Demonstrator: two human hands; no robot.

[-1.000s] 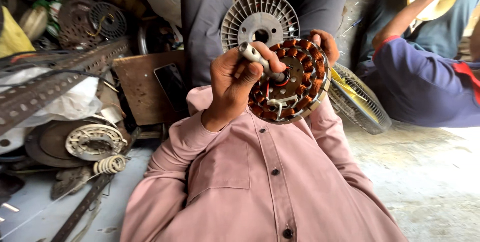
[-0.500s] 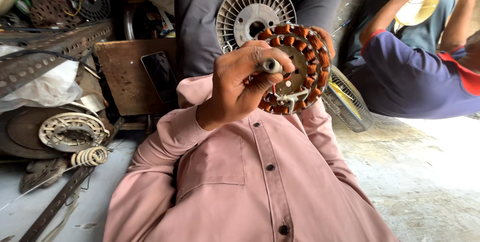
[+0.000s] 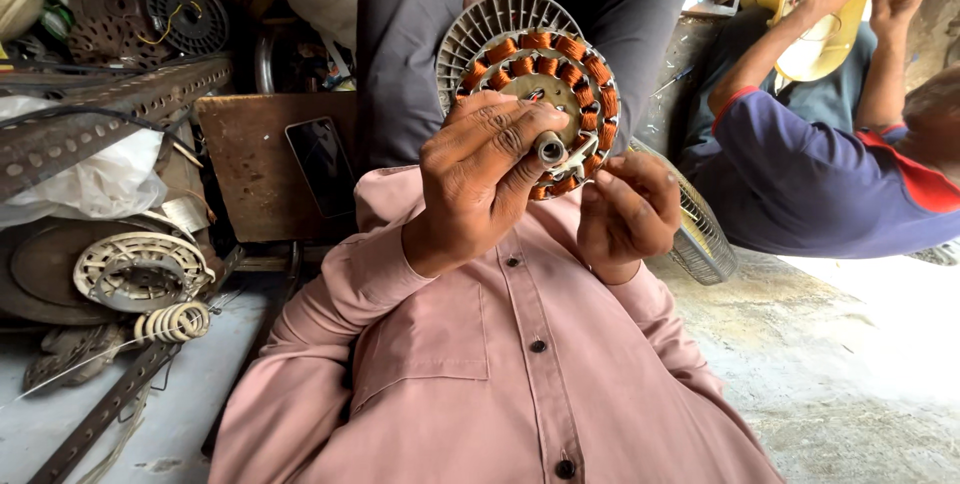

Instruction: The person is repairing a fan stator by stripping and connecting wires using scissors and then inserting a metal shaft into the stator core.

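Fingers of the left hand (image 3: 480, 179) were closed around the metal shaft (image 3: 551, 150) of the copper-wound fan stator (image 3: 545, 94), which had risen higher than a second earlier, while the right hand (image 3: 628, 214) had slipped below the grip, fingertips touching its lower rim.

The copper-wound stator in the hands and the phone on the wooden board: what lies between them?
In the head view, between the stator and the phone stands a grey trouser leg; the left hand grips the stator.

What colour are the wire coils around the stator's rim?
Copper-orange coils on the stator, seen in the head view.
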